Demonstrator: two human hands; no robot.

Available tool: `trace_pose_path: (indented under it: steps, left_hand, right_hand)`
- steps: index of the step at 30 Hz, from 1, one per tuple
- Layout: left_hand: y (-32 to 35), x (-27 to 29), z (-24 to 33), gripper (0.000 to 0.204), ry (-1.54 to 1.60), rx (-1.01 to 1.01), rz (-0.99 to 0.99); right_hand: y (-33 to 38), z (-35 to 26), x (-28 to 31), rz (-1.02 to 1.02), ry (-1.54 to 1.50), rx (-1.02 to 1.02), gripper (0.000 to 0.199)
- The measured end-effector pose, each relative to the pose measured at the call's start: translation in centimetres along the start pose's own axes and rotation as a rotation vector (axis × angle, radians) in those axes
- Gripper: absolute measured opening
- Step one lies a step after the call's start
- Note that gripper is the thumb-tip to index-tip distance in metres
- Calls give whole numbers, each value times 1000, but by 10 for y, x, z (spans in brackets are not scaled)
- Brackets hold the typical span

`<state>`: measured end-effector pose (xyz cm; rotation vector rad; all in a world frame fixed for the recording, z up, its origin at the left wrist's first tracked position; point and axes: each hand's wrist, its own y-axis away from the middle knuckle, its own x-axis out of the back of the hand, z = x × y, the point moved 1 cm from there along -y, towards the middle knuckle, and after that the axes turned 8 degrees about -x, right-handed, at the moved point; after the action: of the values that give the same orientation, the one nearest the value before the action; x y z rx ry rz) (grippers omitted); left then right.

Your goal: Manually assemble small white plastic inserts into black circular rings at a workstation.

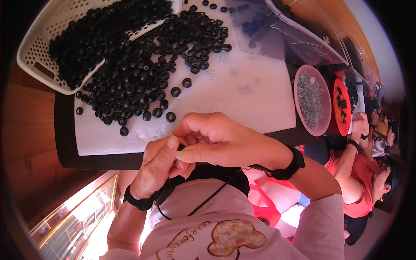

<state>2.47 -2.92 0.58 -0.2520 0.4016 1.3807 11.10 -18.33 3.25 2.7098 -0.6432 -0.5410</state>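
Observation:
In front of my body, both hands meet at the near edge of the white-topped table. My left hand [155,164] pinches a small black part [181,147] between thumb and fingers. From the other side, my right hand [216,139] closes on the same part, its thumb lying along it. Fingers cover most of the part, so its shape cannot be made out. Just beyond the hands lies a big heap of black ring-shaped pieces [130,89], with a few loose rings [170,117] close to my fingers.
A white perforated basket [38,74], tipped toward the table, holds more black rings. To the right stand a pink bowl [326,104] of small grey metal pieces and a red bowl [336,113] with black parts. A clear plastic bin [303,37] is behind. Another person [353,182] sits at right.

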Motion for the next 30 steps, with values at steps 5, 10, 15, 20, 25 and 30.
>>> trace_pose_path:
  steps: [5,10,15,20,25,30]
  left_hand:
    - [0,-2,2,53,-112,2,43]
    - [-3,-3,4,52,-85,38,60]
    - [-2,-4,2,51,-76,46,90]
    - [-1,-5,1,51,-43,24,129]
    - [-1,0,4,52,-106,78,-38]
    - [-6,-6,8,48,-58,61,-33]
  right_hand:
    - [1,-10,1,-46,68,-41,23]
    - [3,-3,-2,-14,16,5,20]
    - [2,4,-9,73,-11,123,21]
    - [10,2,-7,30,58,31,20]
    - [12,6,-9,61,88,82,19]
    - [13,6,-7,75,74,59,20]
